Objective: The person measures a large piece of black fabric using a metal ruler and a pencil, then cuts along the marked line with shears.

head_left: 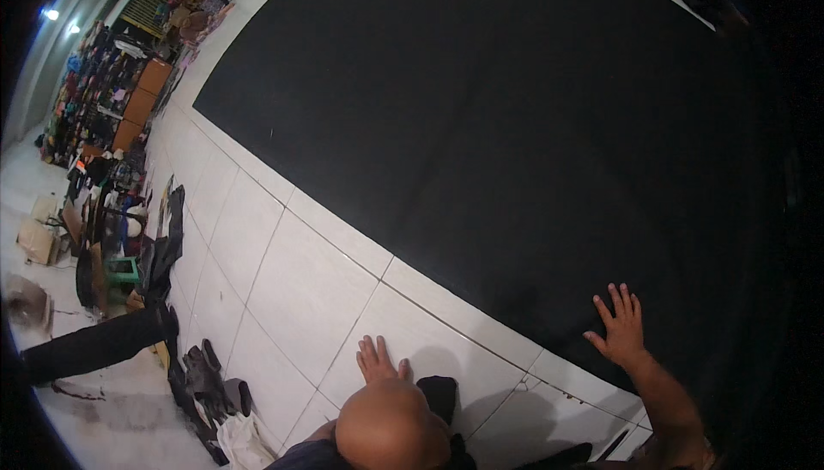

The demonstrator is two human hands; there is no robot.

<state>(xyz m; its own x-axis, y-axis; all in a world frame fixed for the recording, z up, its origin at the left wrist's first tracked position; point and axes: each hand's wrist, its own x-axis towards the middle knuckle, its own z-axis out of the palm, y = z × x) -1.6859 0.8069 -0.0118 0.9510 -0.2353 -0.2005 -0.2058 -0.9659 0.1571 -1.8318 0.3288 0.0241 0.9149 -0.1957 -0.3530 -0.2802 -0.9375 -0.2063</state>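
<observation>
A large black cloth [481, 109] lies spread flat over the white tiled floor [300, 264]. My right hand [622, 328] rests palm down on the cloth, close to its near edge, with the fingers spread. Farther left, my left hand [375, 358] is on the bare tiles, fingers stretched out and thumb apart. A rounded bare-skinned form [390, 427], seemingly a knee, hides that hand's wrist. Neither hand grips anything.
A long black roll [99, 345] lies at the left, near dark crumpled cloth [206, 380] and white fabric [245, 440]. Beyond it are a green stool-like object [123, 270], brown boxes [142, 101] and shelves of mixed items [86, 97]. A dark object [439, 397] is beside the rounded form.
</observation>
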